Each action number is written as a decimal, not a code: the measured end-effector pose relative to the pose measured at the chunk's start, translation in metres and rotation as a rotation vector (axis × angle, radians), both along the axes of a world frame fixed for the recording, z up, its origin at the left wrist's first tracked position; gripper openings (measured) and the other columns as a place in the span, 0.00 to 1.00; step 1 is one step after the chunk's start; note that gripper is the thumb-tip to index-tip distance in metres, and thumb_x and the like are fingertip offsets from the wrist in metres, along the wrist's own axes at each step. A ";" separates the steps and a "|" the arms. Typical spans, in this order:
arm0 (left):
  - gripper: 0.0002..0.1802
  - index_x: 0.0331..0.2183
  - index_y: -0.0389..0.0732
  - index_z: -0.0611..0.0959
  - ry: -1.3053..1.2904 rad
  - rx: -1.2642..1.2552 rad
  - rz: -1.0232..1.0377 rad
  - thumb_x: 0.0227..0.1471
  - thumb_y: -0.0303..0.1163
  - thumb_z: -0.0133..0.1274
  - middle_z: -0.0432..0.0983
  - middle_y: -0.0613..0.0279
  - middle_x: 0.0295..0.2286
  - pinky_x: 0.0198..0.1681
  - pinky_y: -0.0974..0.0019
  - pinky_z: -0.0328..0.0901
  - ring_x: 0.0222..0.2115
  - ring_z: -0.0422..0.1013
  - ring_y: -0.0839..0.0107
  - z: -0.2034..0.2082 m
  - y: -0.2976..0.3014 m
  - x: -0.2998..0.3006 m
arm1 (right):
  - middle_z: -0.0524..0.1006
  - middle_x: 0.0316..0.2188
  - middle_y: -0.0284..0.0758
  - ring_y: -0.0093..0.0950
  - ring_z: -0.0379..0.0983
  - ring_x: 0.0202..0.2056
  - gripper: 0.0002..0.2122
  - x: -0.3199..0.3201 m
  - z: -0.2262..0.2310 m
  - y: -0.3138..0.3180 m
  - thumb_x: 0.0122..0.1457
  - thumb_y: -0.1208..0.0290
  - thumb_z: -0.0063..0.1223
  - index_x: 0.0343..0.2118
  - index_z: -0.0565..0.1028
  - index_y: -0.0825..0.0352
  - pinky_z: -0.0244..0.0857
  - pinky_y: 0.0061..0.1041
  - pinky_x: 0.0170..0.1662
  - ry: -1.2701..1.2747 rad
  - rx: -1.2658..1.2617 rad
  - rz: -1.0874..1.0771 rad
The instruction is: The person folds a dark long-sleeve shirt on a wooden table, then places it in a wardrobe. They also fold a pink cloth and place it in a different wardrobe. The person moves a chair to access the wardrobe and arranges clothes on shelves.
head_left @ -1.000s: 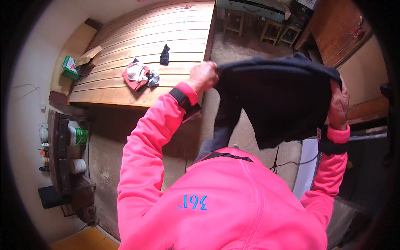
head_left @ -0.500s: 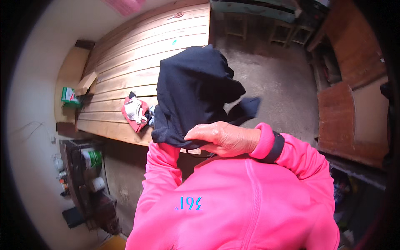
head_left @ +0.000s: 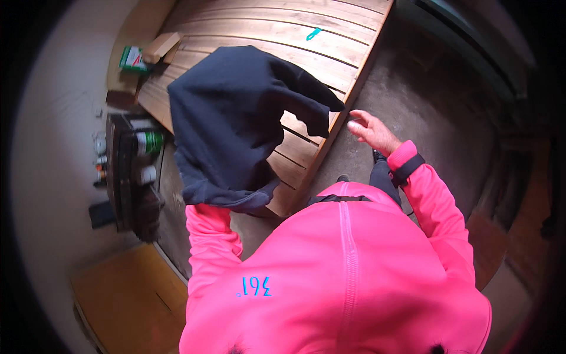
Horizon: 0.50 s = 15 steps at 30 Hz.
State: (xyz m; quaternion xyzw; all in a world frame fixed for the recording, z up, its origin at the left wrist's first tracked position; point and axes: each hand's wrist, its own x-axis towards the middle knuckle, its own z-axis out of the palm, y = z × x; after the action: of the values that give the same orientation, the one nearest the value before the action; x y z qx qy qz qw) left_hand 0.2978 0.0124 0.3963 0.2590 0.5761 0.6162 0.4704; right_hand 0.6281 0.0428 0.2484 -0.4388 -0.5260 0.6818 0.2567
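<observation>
Above platform (head_left: 336, 53), garment (head_left: 230, 112) covers left hand, can't tell its grip; right hand (head_left: 377, 134) empty, loosely spread, near garment's tip; should handle soft, light, floppy, take by hem (head_left: 230, 199)

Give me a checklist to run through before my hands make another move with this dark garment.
1. Garment smooth: not ok; the dark garment is folded and draped.
2. Left hand's grip: cannot tell; the pink left sleeve runs up to the cloth, which hides the left hand.
3. Right hand free: ok; the right hand looks empty, fingers apart, near the garment's tip.
4. Garment resting on the wooden boards: cannot tell from this angle.
5. Small green item clear of the cloth: ok; it lies apart on the boards.
</observation>
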 end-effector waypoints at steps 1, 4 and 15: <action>0.31 0.45 0.39 0.70 0.022 -0.002 0.063 0.48 0.53 0.38 0.64 0.51 0.47 0.45 0.55 0.60 0.45 0.64 0.58 0.004 0.000 -0.004 | 0.69 0.42 0.35 0.25 0.65 0.42 0.25 0.003 -0.014 0.026 0.54 0.56 0.46 0.50 0.61 0.67 0.63 0.26 0.39 -0.046 -0.188 -0.013; 0.32 0.46 0.39 0.70 0.083 -0.003 0.251 0.47 0.54 0.38 0.64 0.51 0.47 0.45 0.54 0.59 0.46 0.63 0.58 0.024 -0.007 -0.012 | 0.66 0.45 0.34 0.26 0.61 0.45 0.30 0.004 -0.043 0.091 0.53 0.48 0.44 0.53 0.57 0.65 0.60 0.29 0.43 -0.031 -0.279 0.057; 0.33 0.46 0.39 0.69 0.209 -0.063 0.730 0.47 0.56 0.36 0.63 0.52 0.48 0.47 0.53 0.58 0.47 0.62 0.58 0.064 -0.059 -0.032 | 0.64 0.51 0.38 0.33 0.60 0.50 0.29 -0.096 -0.062 0.163 0.55 0.44 0.36 0.52 0.61 0.63 0.52 0.35 0.53 0.541 -0.782 0.241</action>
State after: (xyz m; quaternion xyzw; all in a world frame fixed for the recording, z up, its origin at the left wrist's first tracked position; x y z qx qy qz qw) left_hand 0.2658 -0.0463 0.4600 0.0835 0.6940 0.6955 0.1661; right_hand 0.5318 0.2059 0.1865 -0.2456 -0.1922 0.9426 0.1195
